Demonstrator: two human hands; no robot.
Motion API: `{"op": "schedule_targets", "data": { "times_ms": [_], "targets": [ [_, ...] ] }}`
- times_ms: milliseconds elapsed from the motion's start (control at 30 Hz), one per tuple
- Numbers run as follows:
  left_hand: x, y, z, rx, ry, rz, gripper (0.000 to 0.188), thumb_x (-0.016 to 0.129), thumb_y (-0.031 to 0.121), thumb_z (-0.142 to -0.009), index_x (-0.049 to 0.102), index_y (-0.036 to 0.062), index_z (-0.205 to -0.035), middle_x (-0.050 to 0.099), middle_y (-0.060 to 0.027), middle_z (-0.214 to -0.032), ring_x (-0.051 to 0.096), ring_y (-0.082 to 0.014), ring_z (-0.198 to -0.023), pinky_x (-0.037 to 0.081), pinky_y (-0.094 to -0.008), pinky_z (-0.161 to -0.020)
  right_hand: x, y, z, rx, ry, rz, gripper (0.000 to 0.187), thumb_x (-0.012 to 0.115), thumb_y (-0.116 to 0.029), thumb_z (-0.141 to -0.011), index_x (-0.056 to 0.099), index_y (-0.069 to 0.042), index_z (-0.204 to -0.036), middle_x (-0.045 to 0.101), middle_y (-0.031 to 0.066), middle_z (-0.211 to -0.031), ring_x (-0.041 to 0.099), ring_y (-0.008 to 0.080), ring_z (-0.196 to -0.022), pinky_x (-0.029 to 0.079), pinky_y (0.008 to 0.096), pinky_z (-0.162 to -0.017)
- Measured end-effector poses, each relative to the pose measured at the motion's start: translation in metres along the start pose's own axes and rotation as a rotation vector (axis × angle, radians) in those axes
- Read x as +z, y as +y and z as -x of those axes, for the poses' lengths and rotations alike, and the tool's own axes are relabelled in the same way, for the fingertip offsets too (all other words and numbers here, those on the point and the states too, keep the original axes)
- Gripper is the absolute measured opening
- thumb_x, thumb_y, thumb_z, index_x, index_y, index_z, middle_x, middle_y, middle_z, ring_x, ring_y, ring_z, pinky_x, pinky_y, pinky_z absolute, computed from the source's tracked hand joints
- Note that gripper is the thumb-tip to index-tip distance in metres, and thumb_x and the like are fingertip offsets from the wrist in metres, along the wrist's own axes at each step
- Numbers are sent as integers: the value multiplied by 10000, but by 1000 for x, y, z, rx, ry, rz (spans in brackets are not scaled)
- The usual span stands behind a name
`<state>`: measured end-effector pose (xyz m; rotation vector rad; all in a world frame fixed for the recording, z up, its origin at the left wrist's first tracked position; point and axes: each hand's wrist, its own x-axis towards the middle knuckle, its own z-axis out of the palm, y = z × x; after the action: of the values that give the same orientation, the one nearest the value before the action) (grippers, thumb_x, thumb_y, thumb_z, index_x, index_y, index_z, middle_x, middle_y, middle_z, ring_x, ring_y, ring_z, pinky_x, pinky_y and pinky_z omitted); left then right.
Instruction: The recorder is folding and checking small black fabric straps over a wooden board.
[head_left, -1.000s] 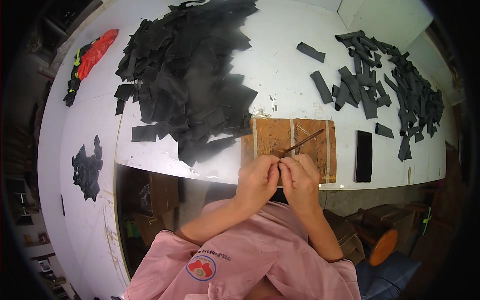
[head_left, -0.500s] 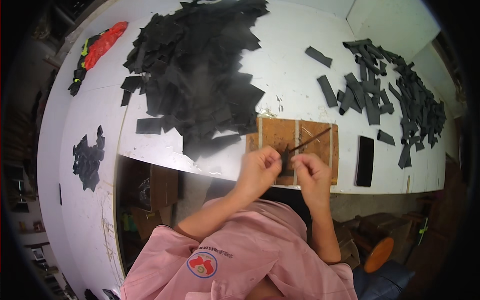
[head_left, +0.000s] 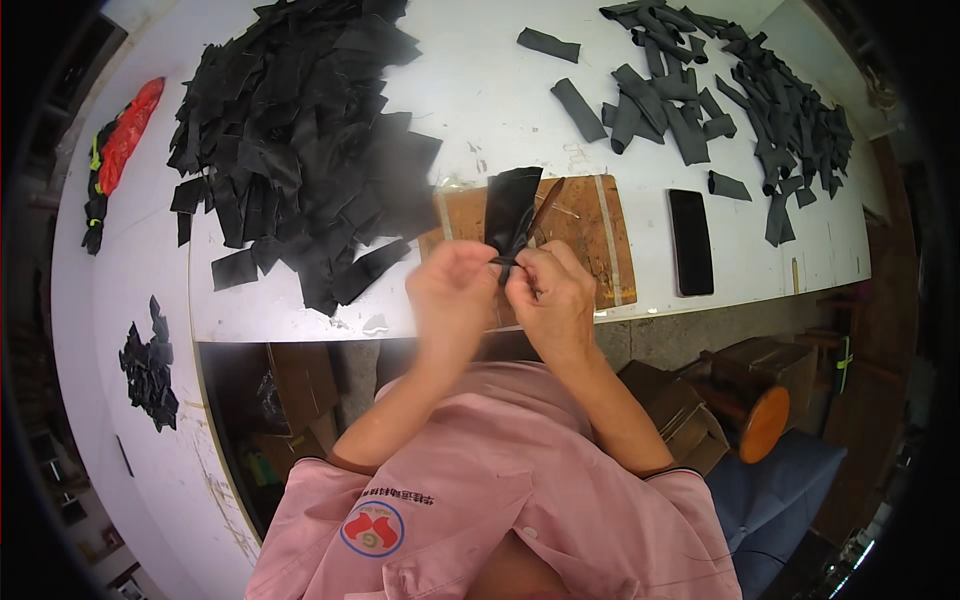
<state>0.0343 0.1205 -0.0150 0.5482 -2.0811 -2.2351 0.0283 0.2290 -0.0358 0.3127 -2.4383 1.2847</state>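
A black fabric piece (head_left: 512, 200) stands out between my hands over a brown wooden board (head_left: 605, 235) at the table's front edge. My left hand (head_left: 452, 285), slightly blurred, is closed with its fingertips pinching the near end of the fabric. Close beside it, my right hand (head_left: 552, 290) grips the same gathered end, thumb and fingers pressed together. A thin brown blade-like tool (head_left: 546, 208) slants just beyond the right fingers. Whether it touches that hand or lies on the board, I cannot tell.
A large heap of black fabric pieces (head_left: 290, 130) covers the table's left part. Rolled dark fabric tubes (head_left: 685, 130) lie scattered to the right, with a denser pile (head_left: 800, 125) beyond. A black phone (head_left: 691, 243) rests right of the board. A smaller fabric pile (head_left: 150, 370) is far left.
The whole view has shifted, so the table's things appear farther left and higher. My hands have come closer together, and the fabric now stands up between them, showing more of its face.
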Motion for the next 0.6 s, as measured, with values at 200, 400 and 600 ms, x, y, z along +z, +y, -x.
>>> {"op": "schedule_targets", "data": {
  "times_ms": [200, 400, 600],
  "targets": [
    [-24, 9, -10, -249, -539, 621, 232, 475, -98, -697, 481, -1, -907, 561, -51, -723, 289, -15, -369, 209, -162, -333, -13, 6, -2, 539, -218, -895, 37, 581, 7, -739, 590, 13, -775, 494, -21, -642, 420, 56, -514, 335, 187, -455],
    [-1, -2, -3, 418, 92, -130, 282, 467, -114, -646, 501, -24, -912, 554, -40, -727, 367, -14, -410, 276, -154, -378, -1, -5, 7, 780, -368, -1603, 102, 533, -124, -818, 522, -36, -767, 459, -23, -640, 363, 44, -512, 294, 176, -468],
    [-12, -6, -4, 666, 19, -384, 297, 502, -96, -681, 485, -27, -970, 617, -91, -794, 407, -7, -439, 301, -144, -397, -6, 2, -2, 710, -360, -1110, 147, 517, -187, -845, 503, -66, -762, 452, -42, -652, 408, 35, -558, 317, 163, -485]
  ]
}}
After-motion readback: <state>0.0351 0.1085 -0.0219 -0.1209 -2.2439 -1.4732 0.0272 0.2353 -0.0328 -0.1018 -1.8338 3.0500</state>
